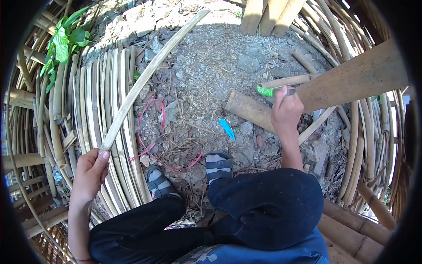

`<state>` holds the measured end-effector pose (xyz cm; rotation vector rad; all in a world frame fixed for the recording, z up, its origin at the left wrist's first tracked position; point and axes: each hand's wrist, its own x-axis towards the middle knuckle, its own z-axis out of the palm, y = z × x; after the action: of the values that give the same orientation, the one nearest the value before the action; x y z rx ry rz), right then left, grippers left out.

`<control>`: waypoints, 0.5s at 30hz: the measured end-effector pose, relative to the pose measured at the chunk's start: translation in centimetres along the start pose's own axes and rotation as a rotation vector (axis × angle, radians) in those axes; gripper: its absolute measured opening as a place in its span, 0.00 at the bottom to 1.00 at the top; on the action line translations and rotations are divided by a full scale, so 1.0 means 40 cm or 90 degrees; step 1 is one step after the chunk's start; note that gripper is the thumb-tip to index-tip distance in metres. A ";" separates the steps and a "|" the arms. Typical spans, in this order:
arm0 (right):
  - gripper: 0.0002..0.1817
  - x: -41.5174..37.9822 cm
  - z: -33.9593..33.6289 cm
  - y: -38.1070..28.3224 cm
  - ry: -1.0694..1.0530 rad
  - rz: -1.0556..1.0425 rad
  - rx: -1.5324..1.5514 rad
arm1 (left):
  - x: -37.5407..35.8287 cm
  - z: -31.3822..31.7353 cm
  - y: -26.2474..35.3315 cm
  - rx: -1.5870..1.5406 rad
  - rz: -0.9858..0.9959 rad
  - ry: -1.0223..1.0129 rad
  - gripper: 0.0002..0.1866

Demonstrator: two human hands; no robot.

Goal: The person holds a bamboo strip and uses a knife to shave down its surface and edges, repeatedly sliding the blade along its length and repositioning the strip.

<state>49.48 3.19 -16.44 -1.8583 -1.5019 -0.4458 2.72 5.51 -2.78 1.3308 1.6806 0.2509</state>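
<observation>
The left hand [90,174] is closed around the near end of a long bamboo strip [151,70]. The thumb lies on top of it. From the hand the strip runs up and away over the stony ground [211,66], far past the fingers. Just beside this hand, a row of more flat bamboo strips [94,101] lies side by side on the ground. Past them, some green leaves [61,42] grow.

The right hand [286,110] is closed around a knife with a green handle [265,91]. The handle sticks out to the left of the fist. The blade is mostly hidden by the fingers. The hand is right by a wide wooden plank [351,79] and a short bamboo tube [250,110].

Between the two hands, a pink cord [151,132] curls on the ground, and a small blue thing [227,128] lies near the right hand. Below are two feet in gray sandals [218,166].
</observation>
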 end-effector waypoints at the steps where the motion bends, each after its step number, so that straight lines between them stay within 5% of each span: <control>1: 0.13 -0.066 0.095 0.039 -0.086 -0.018 -0.037 | -0.006 0.004 0.007 0.011 -0.010 -0.004 0.21; 3: 0.15 -0.097 0.151 0.103 -0.153 -0.036 -0.076 | -0.005 0.004 0.015 0.021 -0.007 -0.012 0.21; 11: 0.20 0.090 -0.080 -0.038 -0.206 0.148 -0.023 | 0.016 0.009 -0.001 0.000 -0.014 -0.011 0.21; 15: 0.22 -0.012 0.110 0.065 -0.213 0.054 -0.019 | 0.012 0.013 0.000 -0.007 -0.005 -0.047 0.21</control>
<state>51.13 5.71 -20.59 -2.0884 -1.6280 -0.1203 3.11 5.72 -3.31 1.3104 1.6205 0.2044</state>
